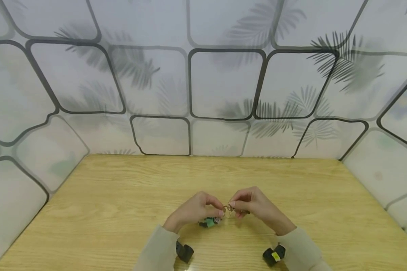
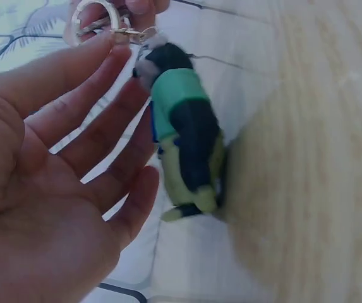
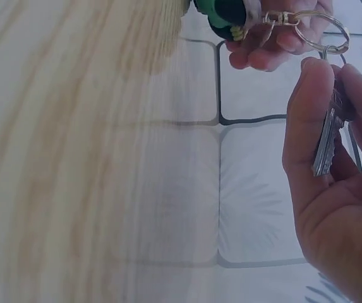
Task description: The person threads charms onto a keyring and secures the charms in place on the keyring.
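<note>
My left hand (image 1: 197, 207) pinches the metal link of a keychain between thumb and index finger, its other fingers loosely spread in the left wrist view. From that link hangs a small doll charm (image 2: 184, 104) in green, black and yellowish colours, close over the table. A metal split ring (image 3: 340, 48) spans the gap between both hands. On the other side, my right hand (image 1: 254, 205) holds a silver key (image 3: 325, 148) near the ring between thumb and fingers. Part of the key is hidden behind the right fingers.
Both hands work low over a light wooden table (image 1: 139, 188). Pale fabric walls (image 1: 224, 86) with dark outlines and leaf prints rise behind it and at both sides. Black wrist cameras (image 1: 185, 253) are strapped under the light sleeves (image 1: 159, 248).
</note>
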`<state>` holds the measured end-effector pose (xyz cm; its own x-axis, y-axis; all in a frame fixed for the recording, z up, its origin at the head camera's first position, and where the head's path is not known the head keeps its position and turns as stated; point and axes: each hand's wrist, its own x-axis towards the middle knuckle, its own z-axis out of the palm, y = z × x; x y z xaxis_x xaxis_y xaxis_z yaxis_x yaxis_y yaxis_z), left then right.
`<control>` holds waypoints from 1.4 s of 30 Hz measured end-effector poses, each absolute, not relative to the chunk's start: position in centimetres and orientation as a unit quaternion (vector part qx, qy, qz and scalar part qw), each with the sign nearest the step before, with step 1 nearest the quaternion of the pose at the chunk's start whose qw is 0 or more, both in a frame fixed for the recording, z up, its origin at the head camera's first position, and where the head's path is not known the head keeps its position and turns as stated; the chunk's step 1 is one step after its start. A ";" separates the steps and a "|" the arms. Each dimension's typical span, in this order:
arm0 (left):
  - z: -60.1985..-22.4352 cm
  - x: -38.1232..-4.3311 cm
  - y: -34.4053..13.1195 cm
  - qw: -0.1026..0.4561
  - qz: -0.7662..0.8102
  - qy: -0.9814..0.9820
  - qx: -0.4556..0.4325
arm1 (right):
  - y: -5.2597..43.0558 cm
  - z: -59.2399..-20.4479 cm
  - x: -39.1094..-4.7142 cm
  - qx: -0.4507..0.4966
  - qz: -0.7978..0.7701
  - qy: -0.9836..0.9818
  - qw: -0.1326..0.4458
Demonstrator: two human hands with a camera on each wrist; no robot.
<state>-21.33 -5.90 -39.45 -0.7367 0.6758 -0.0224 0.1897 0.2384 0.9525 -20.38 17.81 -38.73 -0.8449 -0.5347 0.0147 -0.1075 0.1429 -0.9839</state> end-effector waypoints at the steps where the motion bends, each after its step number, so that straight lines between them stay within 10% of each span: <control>1: -39.5 -21.3 -5.9 0.217 0.544 0.758 0.288 | 17.8 -38.7 -20.4 -0.218 -0.619 0.735 0.172; 34: -39.2 -20.7 -5.4 0.155 0.481 0.782 0.364 | 17.5 -39.0 -20.4 -0.189 -0.600 0.744 0.226; 42: -39.6 -20.8 -5.3 0.241 0.545 0.737 0.320 | 17.7 -38.8 -20.2 -0.194 -0.614 0.737 0.205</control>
<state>-20.85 -5.25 -39.58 -0.6793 0.7339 -0.0062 0.2089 0.2015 0.9570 -20.21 17.69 -38.76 -0.8402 -0.5384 -0.0644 -0.0339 0.1706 -0.9847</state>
